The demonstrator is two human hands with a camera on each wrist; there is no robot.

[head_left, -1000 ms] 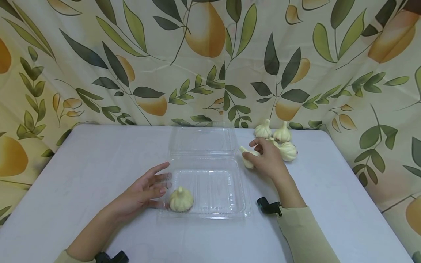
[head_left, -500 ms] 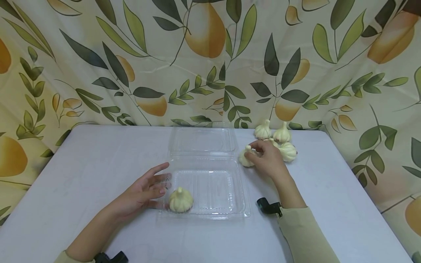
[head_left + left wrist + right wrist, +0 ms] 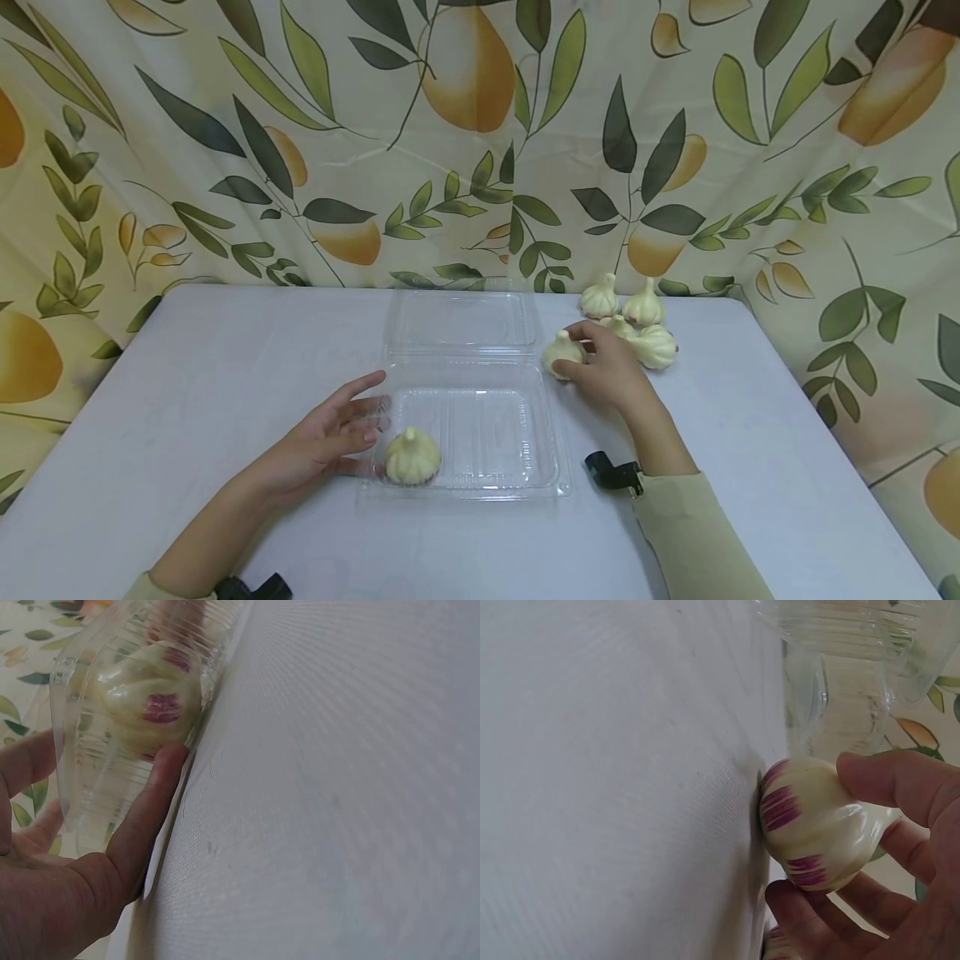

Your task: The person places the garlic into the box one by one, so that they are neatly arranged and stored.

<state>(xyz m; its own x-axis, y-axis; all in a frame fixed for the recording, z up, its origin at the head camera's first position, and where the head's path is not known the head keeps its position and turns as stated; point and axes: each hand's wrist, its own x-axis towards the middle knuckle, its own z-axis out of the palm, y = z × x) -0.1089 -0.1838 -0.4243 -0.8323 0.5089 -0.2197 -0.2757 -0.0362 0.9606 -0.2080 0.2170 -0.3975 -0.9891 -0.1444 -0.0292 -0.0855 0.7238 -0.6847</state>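
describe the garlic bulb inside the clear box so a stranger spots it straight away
On the white table, find the clear plastic box lying open in the middle. In its base's near left corner, beside the person's left hand, sits a pale garlic bulb. It is the only bulb inside.

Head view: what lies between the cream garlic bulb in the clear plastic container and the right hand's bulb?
The container's ribbed floor and right rim; the head view shows both.

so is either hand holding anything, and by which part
The right hand holds a garlic bulb by its rounded sides, thumb on one side and fingers opposite. The left hand is at the side of the clear container, no grip visible.
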